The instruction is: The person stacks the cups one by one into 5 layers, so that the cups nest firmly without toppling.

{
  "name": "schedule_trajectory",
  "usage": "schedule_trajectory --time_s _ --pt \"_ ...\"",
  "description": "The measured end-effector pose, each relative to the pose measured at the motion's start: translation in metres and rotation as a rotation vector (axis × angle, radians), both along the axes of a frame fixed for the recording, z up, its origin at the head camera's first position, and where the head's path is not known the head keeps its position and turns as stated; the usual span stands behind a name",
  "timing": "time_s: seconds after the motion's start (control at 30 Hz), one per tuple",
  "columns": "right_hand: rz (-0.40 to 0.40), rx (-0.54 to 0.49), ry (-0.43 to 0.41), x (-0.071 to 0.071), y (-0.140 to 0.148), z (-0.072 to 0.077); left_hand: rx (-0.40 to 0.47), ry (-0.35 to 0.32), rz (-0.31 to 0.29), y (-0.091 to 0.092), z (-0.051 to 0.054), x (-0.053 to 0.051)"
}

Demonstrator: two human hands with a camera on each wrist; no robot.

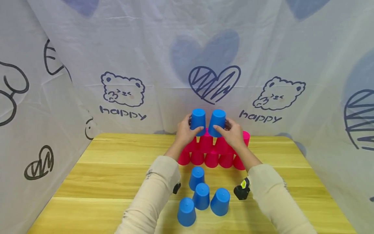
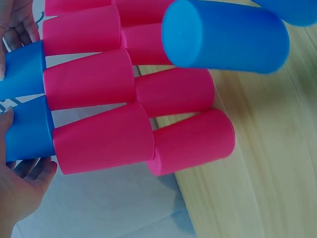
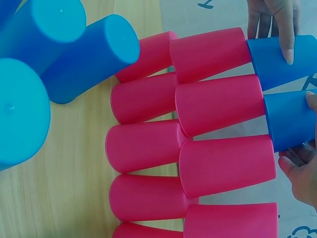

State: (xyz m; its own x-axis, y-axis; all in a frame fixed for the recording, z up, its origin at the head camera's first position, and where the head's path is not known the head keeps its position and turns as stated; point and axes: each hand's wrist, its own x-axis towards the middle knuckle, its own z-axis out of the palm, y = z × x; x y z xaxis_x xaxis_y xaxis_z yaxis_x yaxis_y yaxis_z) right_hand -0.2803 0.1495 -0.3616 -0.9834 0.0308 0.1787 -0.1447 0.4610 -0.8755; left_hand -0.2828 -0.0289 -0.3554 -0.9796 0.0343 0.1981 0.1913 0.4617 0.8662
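Note:
Two upside-down blue cups stand side by side at the top of a stack of red cups (image 1: 211, 160) in two rows. The left hand (image 1: 184, 131) grips the left blue cup (image 1: 198, 121), thumb across its front and fingers around its far side. Round the right blue cup (image 1: 217, 123) curls the right hand (image 1: 233, 134), thumb in front. In the left wrist view the left hand (image 2: 25, 191) holds its blue cup (image 2: 30, 130) at the rim of a red cup (image 2: 106, 139). The right wrist view shows the right hand (image 3: 302, 173) on its blue cup (image 3: 290, 121).
Several blue cups (image 1: 201, 196) stand upside down on the wooden table (image 1: 117, 182), nearer than the red stack. A black object with a yellow mark (image 1: 242, 189) shows by the right sleeve. Behind the table hangs a printed cloth (image 1: 163, 97).

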Motion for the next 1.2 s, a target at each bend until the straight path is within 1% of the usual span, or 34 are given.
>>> schedule_trajectory --time_s 0.1,0.23,0.37,0.5,0.67,0.8,0.9,1.07,1.1,1.13,1.2 --pt "0.009 0.011 -0.002 0.001 0.001 0.000 -0.008 0.008 -0.004 0.000 0.001 0.002" --pt "0.022 0.020 -0.015 0.003 0.003 0.000 -0.012 0.026 0.010 -0.003 0.003 0.004" --pt "0.012 0.037 -0.026 0.006 0.007 0.001 -0.004 0.060 0.034 -0.008 0.003 0.004" --pt "0.012 0.084 -0.012 0.010 0.011 0.004 0.023 0.102 0.049 -0.015 0.004 0.004" --pt "0.017 0.123 0.000 0.014 0.011 0.010 0.038 0.140 0.050 -0.023 0.005 0.007" --pt "0.014 0.127 0.006 0.018 0.010 0.013 0.037 0.172 0.028 -0.026 0.004 0.010" --pt "0.021 0.111 0.021 0.023 0.010 0.015 0.032 0.195 0.023 -0.028 0.002 0.014" --pt "0.008 0.057 0.067 0.033 0.009 0.018 0.038 0.208 0.019 -0.038 -0.007 0.021" --pt "0.005 0.034 0.084 0.032 0.011 0.015 0.040 0.209 0.020 -0.041 -0.009 0.022" --pt "0.014 -0.002 0.110 0.035 0.013 0.013 0.040 0.211 0.018 -0.044 -0.012 0.024" --pt "-0.006 -0.045 0.183 0.016 0.026 -0.017 0.035 0.218 0.020 -0.050 -0.016 0.027"
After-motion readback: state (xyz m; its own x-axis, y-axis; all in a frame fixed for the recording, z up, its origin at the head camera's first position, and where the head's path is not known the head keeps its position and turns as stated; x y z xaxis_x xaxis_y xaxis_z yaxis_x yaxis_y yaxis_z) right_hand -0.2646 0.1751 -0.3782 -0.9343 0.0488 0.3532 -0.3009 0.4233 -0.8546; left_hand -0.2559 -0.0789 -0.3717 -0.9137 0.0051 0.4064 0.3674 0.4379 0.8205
